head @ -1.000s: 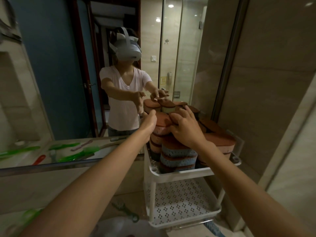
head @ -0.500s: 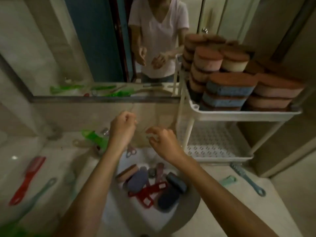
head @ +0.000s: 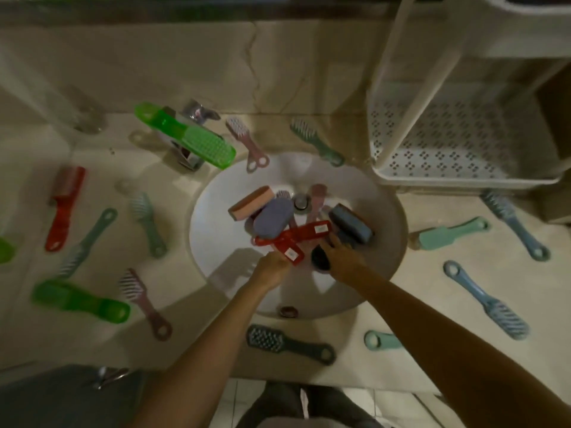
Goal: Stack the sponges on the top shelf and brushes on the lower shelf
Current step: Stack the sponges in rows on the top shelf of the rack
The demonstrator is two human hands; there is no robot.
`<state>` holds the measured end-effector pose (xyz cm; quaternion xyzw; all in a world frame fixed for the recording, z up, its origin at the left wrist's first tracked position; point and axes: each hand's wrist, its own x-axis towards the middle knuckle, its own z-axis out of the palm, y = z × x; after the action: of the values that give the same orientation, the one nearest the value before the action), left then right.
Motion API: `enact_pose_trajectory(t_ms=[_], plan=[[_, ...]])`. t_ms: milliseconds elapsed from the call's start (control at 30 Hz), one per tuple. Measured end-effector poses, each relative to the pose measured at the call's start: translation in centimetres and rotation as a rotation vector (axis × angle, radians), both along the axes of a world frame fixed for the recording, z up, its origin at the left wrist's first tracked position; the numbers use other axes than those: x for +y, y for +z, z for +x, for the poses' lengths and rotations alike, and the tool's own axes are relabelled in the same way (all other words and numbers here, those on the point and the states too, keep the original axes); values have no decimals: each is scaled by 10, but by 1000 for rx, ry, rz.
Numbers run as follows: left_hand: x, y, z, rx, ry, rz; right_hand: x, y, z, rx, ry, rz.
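Observation:
The white sink (head: 210,242) holds a pink sponge (head: 251,203), a purple-blue oval sponge (head: 273,220), a blue sponge (head: 352,228), a dark sponge (head: 318,261) and two crossed red brushes (head: 298,237). My left hand (head: 273,270) is curled at the near end of a red brush. My right hand (head: 343,257) lies over the dark sponge, its fingertips against the blue sponge. At the upper right stands the white rack, its perforated lower shelf (head: 432,180) bare. Only an edge of the top shelf (head: 525,3) shows.
Several brushes lie scattered on the counter around the sink: a red brush (head: 65,208) and a green brush (head: 80,301) on the left, a teal brush (head: 451,233) and a blue brush (head: 485,301) on the right. Another green brush (head: 188,140) rests on the faucet.
My view has swung down from the rack and mirror to the sink. Both hands have dropped from the stacked sponges on the top shelf into the basin.

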<state>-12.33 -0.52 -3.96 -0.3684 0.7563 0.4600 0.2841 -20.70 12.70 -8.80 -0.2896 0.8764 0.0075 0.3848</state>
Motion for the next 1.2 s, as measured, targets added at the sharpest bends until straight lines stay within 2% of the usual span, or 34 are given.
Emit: enact_pose_trajectory(t_ms=[167,300,367,433,533,600,667,733,833,933,967,1000,1067,1100,1133,1200], plan=[[9,-22,-18,-44,-64,-18,-2,-14,-10,54,171,138],[8,-31,-27,-51,-45,-11,-4,-21,-8,94,204,153],[6,-29,-28,-51,29,25,-3,-18,-10,77,188,155],[0,-28,-27,-19,163,99,-4,-10,-17,-10,55,60],[-7,-17,-26,63,353,220,-7,13,-30,-264,-329,-298],[-10,-13,-25,123,385,276,-5,29,-35,-568,-711,-568],[-11,-9,-25,170,346,363,-1,31,-38,-818,-992,-754],[-13,-8,-25,186,328,445,4,28,-38,-960,-1111,-818],[-13,0,-28,201,272,493,10,29,-40,-1046,-1156,-858],[-10,3,-31,223,256,514,7,29,-45,-897,-1139,-856],[-9,3,-31,232,289,500,5,25,-47,-735,-1116,-835],[-9,2,-31,237,331,469,5,18,-51,-487,-1052,-781],[-10,-1,-27,242,424,399,10,2,-58,38,-766,-527],[-11,-2,-24,257,467,387,14,-4,-61,201,-607,-385],[-12,-4,-22,275,499,385,17,-8,-63,278,-484,-275],[-13,-8,-17,284,536,372,20,-13,-63,270,-357,-107]])
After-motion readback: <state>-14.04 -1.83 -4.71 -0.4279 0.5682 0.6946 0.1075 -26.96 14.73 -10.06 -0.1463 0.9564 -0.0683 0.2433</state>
